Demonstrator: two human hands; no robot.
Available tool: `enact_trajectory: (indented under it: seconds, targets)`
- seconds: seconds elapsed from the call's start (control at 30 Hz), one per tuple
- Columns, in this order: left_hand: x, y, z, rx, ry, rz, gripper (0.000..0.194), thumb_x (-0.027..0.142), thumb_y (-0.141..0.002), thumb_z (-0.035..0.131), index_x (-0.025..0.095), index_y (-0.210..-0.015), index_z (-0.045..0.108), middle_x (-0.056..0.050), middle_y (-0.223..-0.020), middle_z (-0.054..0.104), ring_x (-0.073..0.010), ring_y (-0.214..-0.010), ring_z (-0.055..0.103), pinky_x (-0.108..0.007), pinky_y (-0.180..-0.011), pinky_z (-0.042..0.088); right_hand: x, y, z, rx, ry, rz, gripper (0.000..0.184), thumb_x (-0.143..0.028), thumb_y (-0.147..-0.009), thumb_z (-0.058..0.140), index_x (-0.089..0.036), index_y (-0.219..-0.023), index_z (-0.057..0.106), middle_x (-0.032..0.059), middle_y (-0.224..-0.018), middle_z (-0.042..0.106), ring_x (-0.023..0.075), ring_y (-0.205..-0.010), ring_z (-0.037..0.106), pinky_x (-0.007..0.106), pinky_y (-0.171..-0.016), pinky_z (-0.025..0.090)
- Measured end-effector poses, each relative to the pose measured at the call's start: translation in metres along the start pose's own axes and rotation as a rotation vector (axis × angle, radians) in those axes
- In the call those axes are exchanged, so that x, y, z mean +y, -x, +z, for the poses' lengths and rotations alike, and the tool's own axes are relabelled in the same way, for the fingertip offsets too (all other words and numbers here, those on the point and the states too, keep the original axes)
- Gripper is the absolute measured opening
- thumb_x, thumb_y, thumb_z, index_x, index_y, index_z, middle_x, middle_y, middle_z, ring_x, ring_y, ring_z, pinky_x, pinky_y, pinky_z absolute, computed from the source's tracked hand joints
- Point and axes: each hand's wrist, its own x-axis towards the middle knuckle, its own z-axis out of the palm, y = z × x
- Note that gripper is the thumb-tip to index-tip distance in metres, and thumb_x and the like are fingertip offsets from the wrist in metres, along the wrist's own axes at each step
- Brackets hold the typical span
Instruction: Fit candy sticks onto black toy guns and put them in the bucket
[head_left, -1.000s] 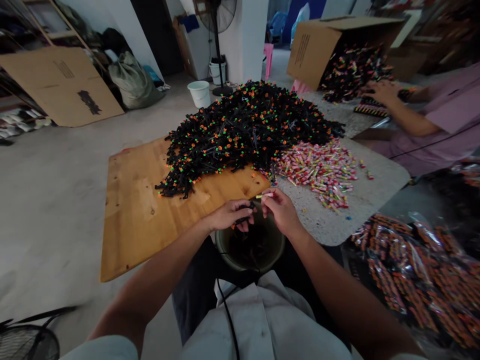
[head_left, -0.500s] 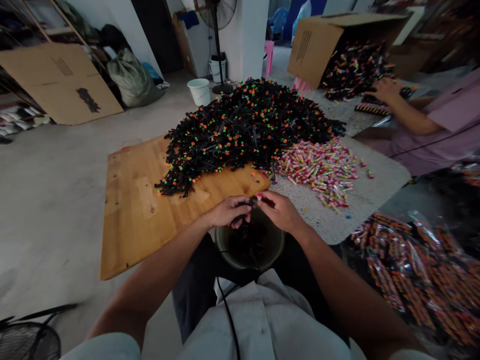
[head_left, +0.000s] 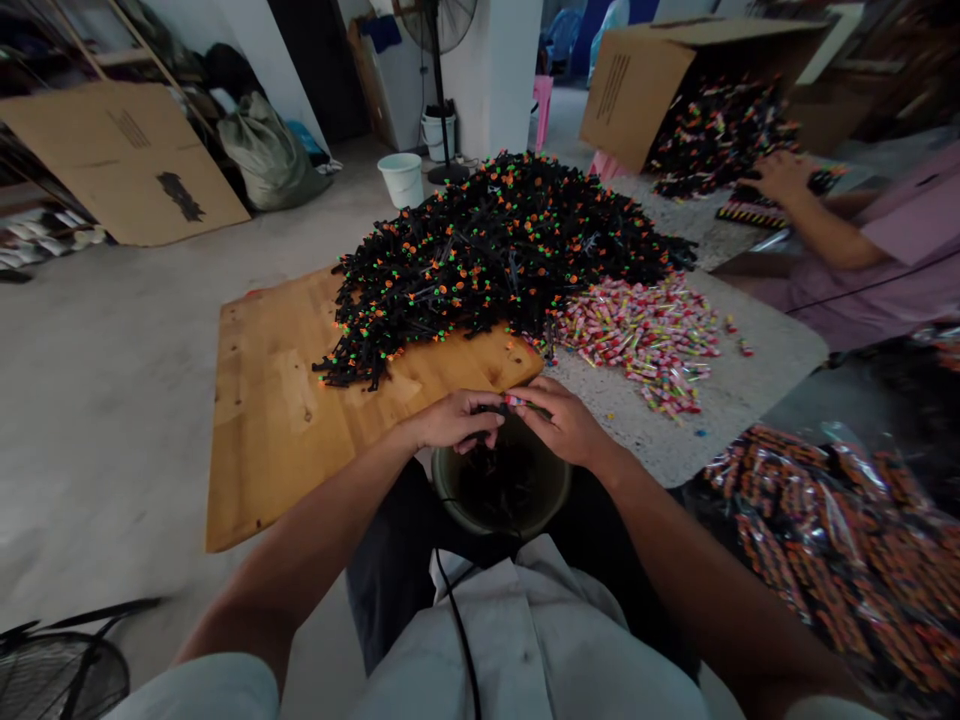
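My left hand (head_left: 454,420) is closed over the bucket (head_left: 444,492) between my knees, with a dark plastic piece (head_left: 489,409) partly hidden in its fingers. Beside it, my right hand (head_left: 562,424) pinches a small pink-and-red wrapped tube (head_left: 515,401), held level with its end close to the left fingertips. Dark bits lie inside the bucket, too dim to make out. A large heap of black plastic pieces (head_left: 480,260) with orange and green tips covers the back of the wooden board (head_left: 277,420). To its right is a pile of similar pink tubes (head_left: 645,335).
A stone-topped table (head_left: 780,335) extends right, where a co-worker's hand (head_left: 784,178) reaches by an open cardboard box (head_left: 637,95). Bagged orange-and-black goods (head_left: 817,540) lie at lower right. A white bucket (head_left: 401,180) stands behind the board; a fan (head_left: 60,670) sits at lower left.
The pink tube between my hands shows more fully now and lies level; before, only a red end showed at the right fingertips. Both hands stay over the bucket. The view has shifted slightly.
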Motion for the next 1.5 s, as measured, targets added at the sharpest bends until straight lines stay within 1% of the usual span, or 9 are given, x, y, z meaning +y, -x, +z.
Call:
enact_trajectory:
  seconds: [0.2, 0.4, 0.6, 0.77, 0.93, 1.2, 1.3, 1.4, 1.5]
  targets:
    - [-0.001, 0.001, -0.002, -0.010, 0.009, -0.034, 0.040, 0.048, -0.096, 0.066, 0.014, -0.118, 0.067, -0.001, -0.076, 0.072, -0.0062, -0.041, 0.051, -0.018, -0.039, 0.036, 0.003, 0.000, -0.002, -0.041, 0.041, -0.051, 0.030, -0.028, -0.107, 0.055, -0.026, -0.128, 0.076, 0.0099, -0.108, 0.071, 0.0251, -0.103, 0.066, 0.042, -0.094, 0.056]
    - [-0.007, 0.000, 0.001, -0.002, 0.176, -0.125, 0.038, 0.047, -0.088, 0.075, 0.014, -0.108, 0.069, 0.000, -0.069, 0.071, -0.0076, -0.037, 0.050, -0.019, -0.036, 0.032, 0.005, -0.002, -0.012, -0.162, 0.053, -0.107, 0.032, -0.020, -0.103, 0.059, -0.027, -0.127, 0.078, 0.0089, -0.108, 0.070, 0.0242, -0.103, 0.065, 0.040, -0.095, 0.055]
    - [-0.008, -0.002, 0.003, -0.016, 0.227, -0.193, 0.042, 0.048, -0.084, 0.077, 0.014, -0.108, 0.072, 0.000, -0.065, 0.069, -0.0080, -0.037, 0.048, -0.019, -0.035, 0.027, 0.002, -0.003, -0.017, -0.264, 0.067, -0.065, 0.028, -0.021, -0.104, 0.058, -0.027, -0.121, 0.079, 0.0073, -0.104, 0.069, 0.0228, -0.097, 0.065, 0.037, -0.090, 0.054]
    - [-0.007, -0.002, 0.001, -0.049, 0.186, -0.229, 0.041, 0.047, -0.081, 0.079, 0.013, -0.104, 0.073, 0.000, -0.063, 0.068, -0.0085, -0.036, 0.047, -0.020, -0.035, 0.028, -0.002, 0.006, -0.013, -0.278, 0.141, -0.086, 0.028, -0.020, -0.104, 0.056, -0.025, -0.120, 0.078, 0.0081, -0.100, 0.067, 0.0239, -0.096, 0.063, 0.037, -0.089, 0.053]
    - [-0.007, -0.001, 0.001, -0.090, 0.156, -0.225, 0.039, 0.047, -0.083, 0.079, 0.013, -0.101, 0.073, 0.000, -0.063, 0.068, -0.0080, -0.036, 0.047, -0.020, -0.036, 0.029, 0.002, 0.015, -0.006, -0.283, -0.021, -0.057, 0.029, -0.025, -0.108, 0.053, -0.024, -0.125, 0.076, 0.0084, -0.105, 0.071, 0.0228, -0.099, 0.067, 0.036, -0.091, 0.055]
    - [-0.026, -0.002, 0.008, -0.095, 0.161, -0.272, 0.048, 0.057, -0.080, 0.079, 0.014, -0.100, 0.071, 0.000, -0.066, 0.068, -0.0084, -0.039, 0.048, -0.021, -0.038, 0.032, 0.008, 0.027, 0.001, -0.383, -0.018, -0.035, 0.028, -0.023, -0.107, 0.053, -0.024, -0.122, 0.078, 0.0080, -0.102, 0.072, 0.0221, -0.097, 0.069, 0.036, -0.090, 0.054]
    - [-0.037, -0.005, 0.016, -0.106, 0.073, -0.301, 0.047, 0.059, -0.083, 0.075, 0.016, -0.102, 0.069, -0.001, -0.072, 0.071, -0.0104, -0.043, 0.055, -0.021, -0.042, 0.037, 0.011, 0.033, 0.008, -0.454, 0.002, 0.001, 0.030, -0.022, -0.107, 0.052, -0.021, -0.120, 0.079, 0.0097, -0.104, 0.074, 0.0224, -0.098, 0.070, 0.035, -0.091, 0.054]
    - [-0.050, -0.005, 0.026, -0.077, -0.176, -0.270, 0.037, 0.054, -0.090, 0.068, 0.018, -0.100, 0.071, -0.002, -0.079, 0.075, -0.0142, -0.058, 0.066, -0.023, -0.053, 0.048, 0.019, 0.038, 0.013, -0.538, 0.054, 0.058, 0.028, -0.021, -0.103, 0.058, -0.020, -0.123, 0.079, 0.0106, -0.111, 0.076, 0.0233, -0.105, 0.071, 0.035, -0.096, 0.054]
    - [-0.060, 0.003, 0.025, 0.044, -0.418, -0.080, 0.031, 0.045, -0.093, 0.067, 0.022, -0.112, 0.076, -0.006, -0.100, 0.080, -0.0196, -0.087, 0.075, -0.028, -0.076, 0.058, 0.035, 0.040, 0.000, -0.409, 0.199, 0.227, 0.029, -0.021, -0.099, 0.064, -0.021, -0.124, 0.078, 0.0104, -0.119, 0.076, 0.0226, -0.108, 0.071, 0.033, -0.099, 0.052]
